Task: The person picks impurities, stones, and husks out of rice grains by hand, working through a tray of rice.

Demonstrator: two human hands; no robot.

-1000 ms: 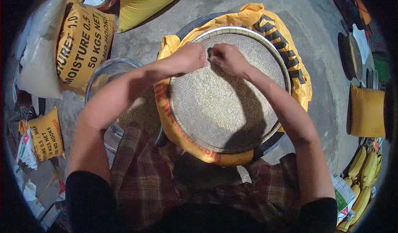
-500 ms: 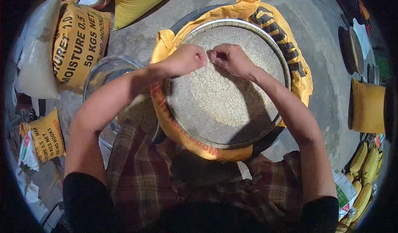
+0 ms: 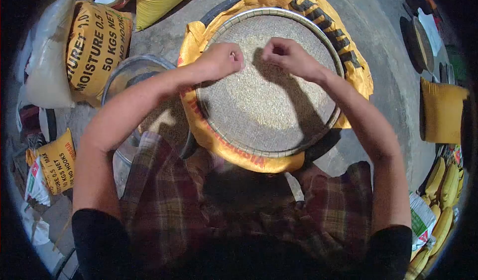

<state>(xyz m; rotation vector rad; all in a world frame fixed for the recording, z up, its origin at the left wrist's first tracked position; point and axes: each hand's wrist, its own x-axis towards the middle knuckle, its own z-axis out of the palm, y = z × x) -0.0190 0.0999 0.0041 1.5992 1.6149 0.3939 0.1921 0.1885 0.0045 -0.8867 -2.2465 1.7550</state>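
Note:
A round woven sieve [image 3: 234, 140] with a rim of bamboo-like strips holds a spread of pale grain [image 3: 269, 100]. It rests on a yellow printed sack [image 3: 226, 148] laid around a dark round rim. My left hand [image 3: 222, 62] is closed above the upper left of the sieve, fingers curled in; what it may hold is too small to name. To its right, above the grain, my right hand [image 3: 289, 57] is pinched closed, its contents hidden. A gap separates the two hands.
Left of the sieve stands a metal basin [image 3: 112, 78] with grain in it. Printed yellow sacks [image 3: 97, 51] stand at the far left, and another yellow sack [image 3: 162, 1] lies at the top. At the right are a yellow sack [image 3: 442, 111] and bananas [image 3: 449, 184].
My hands have moved apart, my left hand slightly left and my right hand to the right. The sieve appears a little higher in view.

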